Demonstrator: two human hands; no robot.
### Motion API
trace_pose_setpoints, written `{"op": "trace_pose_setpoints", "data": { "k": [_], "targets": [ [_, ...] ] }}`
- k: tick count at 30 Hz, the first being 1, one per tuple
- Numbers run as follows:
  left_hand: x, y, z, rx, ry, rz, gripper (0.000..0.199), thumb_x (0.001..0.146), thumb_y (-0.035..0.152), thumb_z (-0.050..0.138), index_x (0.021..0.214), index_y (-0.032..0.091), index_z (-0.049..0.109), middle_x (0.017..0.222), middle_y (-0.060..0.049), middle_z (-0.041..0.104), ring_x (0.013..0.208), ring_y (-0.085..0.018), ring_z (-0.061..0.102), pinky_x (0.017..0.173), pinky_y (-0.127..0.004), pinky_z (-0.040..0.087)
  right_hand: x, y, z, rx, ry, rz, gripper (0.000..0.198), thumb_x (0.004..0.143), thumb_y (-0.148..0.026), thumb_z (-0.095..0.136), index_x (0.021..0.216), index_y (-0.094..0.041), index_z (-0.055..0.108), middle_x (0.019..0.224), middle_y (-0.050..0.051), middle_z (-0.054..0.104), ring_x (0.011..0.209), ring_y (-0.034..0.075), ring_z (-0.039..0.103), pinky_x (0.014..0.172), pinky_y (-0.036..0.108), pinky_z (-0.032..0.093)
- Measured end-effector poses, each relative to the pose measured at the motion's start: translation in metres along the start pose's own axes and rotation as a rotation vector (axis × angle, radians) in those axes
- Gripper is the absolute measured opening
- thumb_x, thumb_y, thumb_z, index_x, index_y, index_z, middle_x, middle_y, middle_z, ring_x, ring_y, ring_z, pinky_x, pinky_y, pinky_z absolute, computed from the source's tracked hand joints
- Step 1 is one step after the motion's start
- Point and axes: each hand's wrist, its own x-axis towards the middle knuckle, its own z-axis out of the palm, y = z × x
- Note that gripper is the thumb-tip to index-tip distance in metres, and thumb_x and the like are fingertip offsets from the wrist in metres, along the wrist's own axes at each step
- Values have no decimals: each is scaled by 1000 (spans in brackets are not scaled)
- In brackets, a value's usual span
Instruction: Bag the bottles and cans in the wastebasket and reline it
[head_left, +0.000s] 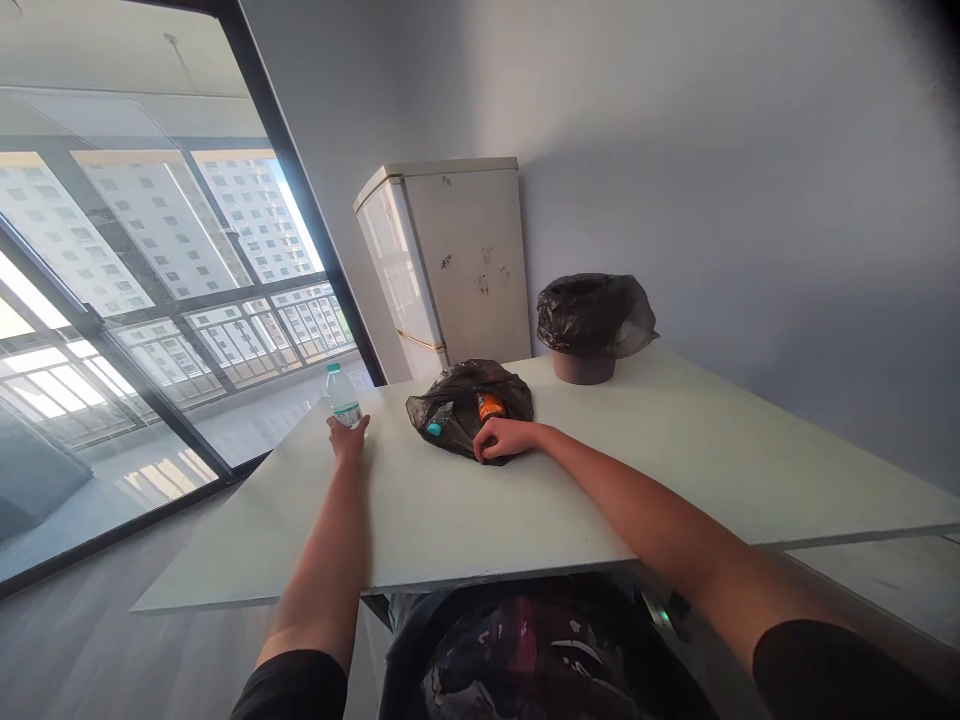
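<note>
My left hand (348, 437) is wrapped round the lower part of a clear plastic bottle (344, 393) with a green cap, which stands upright at the table's left side. At the middle of the table lies a black plastic bag (457, 383) with its mouth facing me. My right hand (504, 438) is closed on the near rim of this bag, its fingertips partly hidden. Inside the bag are an orange bottle or can (490, 405) and a clear bottle with a teal cap (435, 428).
A brown bin (583, 368) lined with a black bag (592, 305) stands at the table's far side. The pale table (465, 530) has its front edge close to my body. Behind it are a white fridge (472, 260) and a grey wall; a glass sliding door is at left.
</note>
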Motion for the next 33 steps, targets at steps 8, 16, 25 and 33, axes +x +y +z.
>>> {"op": "trace_pose_setpoints", "data": {
  "k": [8,16,25,33],
  "targets": [
    [3,1,0,121,60,-69,70,78,47,81,131,18,47,135,-24,58,137,-45,54,106,-63,50,1,-2,-1,0,7,0,23,82,-13,59,90,-14,80,81,1,72,71,9,57,66,20,41],
    [2,0,3,184,68,-67,72,76,49,82,130,14,50,136,-27,60,136,-44,55,110,-57,48,2,4,1,2,5,-8,23,83,-12,58,90,-15,79,87,1,74,75,10,59,70,19,43],
    [1,2,6,173,32,19,67,81,45,78,133,13,51,135,-24,63,137,-40,57,119,-52,42,3,7,1,0,6,-2,22,83,-13,59,90,-16,79,86,0,74,73,9,59,68,19,42],
    [-8,17,5,132,166,-68,97,78,63,81,147,10,36,149,-33,47,146,-50,43,113,-64,43,3,7,1,-5,6,-11,23,83,-11,59,91,-16,80,88,1,75,76,10,61,70,19,43]
  ]
}}
